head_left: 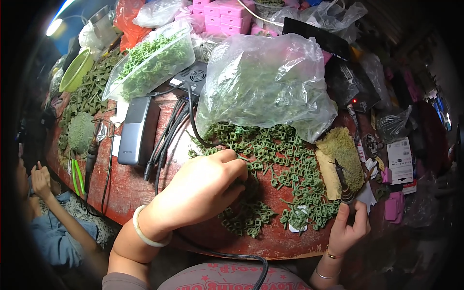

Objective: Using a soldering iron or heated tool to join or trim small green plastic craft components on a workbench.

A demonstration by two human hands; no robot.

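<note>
My left hand (pixel 212 181) reaches over the small green looped pieces (pixel 285 152) strewn on the red table, its fingers curled down. Its fingertips are hidden behind the hand, so what they pinch cannot be made out. A smaller heap of green pieces (pixel 249 217) lies just beside those fingers. At the right, my right hand (pixel 350 224) grips a soldering iron (pixel 344 183) upright, fingers closed around its lower end. Its thin tip points away from me, over a worn yellow sponge (pixel 345 154) crusted with green. A scrap of white paper (pixel 298 222) lies under some pieces.
A large clear plastic bag (pixel 266 82) covers the far middle. Left of it are a clear tub of green pieces (pixel 152 63), a power bank (pixel 137 130) and black cables (pixel 169 130). Another person's hand (pixel 41 181) shows at far left. Pink boxes (pixel 227 17) stand behind.
</note>
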